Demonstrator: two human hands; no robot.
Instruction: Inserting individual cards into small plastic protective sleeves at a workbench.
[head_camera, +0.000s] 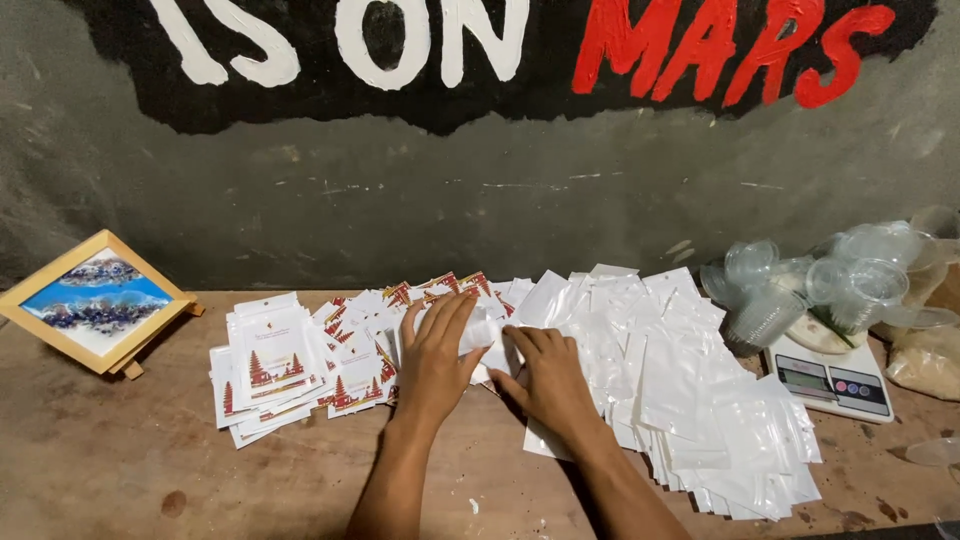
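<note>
The left hand (432, 362) is lying flat with fingers spread on the printed pouches (290, 370), gripping nothing. Just beside it, the right hand (550, 378) is pinching one white pouch (490, 335) at its fingertips. The plain white pouches (690, 390) are fanning over the worktop (120, 470) beyond the right hand.

The pouches (690, 400) look like glossy white plastic, some printed red, spread on a worn, stained wooden table (120, 470). Behind it the wall (400, 200) is rough, matt plaster. At the table's right edge sit clear plastic cups (850, 280), and at its left a wood-framed picture (95, 300).
</note>
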